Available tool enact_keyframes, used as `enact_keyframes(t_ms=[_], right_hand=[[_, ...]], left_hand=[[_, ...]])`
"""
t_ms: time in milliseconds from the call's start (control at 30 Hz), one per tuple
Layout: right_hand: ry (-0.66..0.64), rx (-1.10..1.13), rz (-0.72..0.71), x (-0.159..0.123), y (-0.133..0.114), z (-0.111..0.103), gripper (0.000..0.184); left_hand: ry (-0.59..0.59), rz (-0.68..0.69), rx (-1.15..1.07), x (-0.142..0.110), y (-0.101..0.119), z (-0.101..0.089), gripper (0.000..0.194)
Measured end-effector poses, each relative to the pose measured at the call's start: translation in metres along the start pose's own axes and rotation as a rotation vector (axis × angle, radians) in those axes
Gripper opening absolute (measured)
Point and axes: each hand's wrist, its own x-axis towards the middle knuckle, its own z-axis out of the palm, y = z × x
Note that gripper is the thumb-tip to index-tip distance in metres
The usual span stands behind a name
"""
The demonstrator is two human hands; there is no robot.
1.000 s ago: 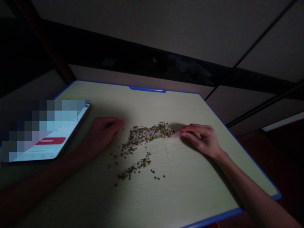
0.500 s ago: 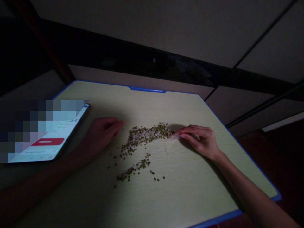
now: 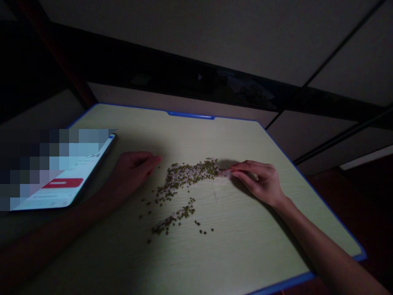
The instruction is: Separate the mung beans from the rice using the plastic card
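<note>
A long pile of small green beans, which look like mung beans, mixed with pale grains (image 3: 190, 174) lies mid-table. A smaller strip of beans and grains (image 3: 173, 220) lies nearer to me, with loose beans around it. My right hand (image 3: 256, 180) is at the pile's right end, thumb and fingertips pinched together over a pale patch on the table. What they pinch is too small and dim to tell. My left hand (image 3: 136, 170) rests left of the pile, apart from it, with its fingers curled closed. The inside of that hand is hidden.
A lit tablet or phone (image 3: 69, 192), partly pixelated, stands at the left beside my left forearm. The pale table (image 3: 245, 250) has a blue rim and a blue handle-like piece (image 3: 192, 116) at the far edge. Dark cabinet panels (image 3: 184, 37) rise behind it.
Almost nothing differs. The right hand's fingertips have shifted very slightly at the pile's right end, and the left hand stays where it was.
</note>
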Motion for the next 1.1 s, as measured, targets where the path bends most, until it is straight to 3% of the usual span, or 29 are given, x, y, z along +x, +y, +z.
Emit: enact_keyframes(t_ms=[1100], right_hand=[[-0.013, 0.013, -0.061, 0.0006, -0.0045, 0.0037, 0.018]], left_hand=[[-0.002, -0.015, -0.022, -0.0011, 0.002, 0.0006, 0.034]])
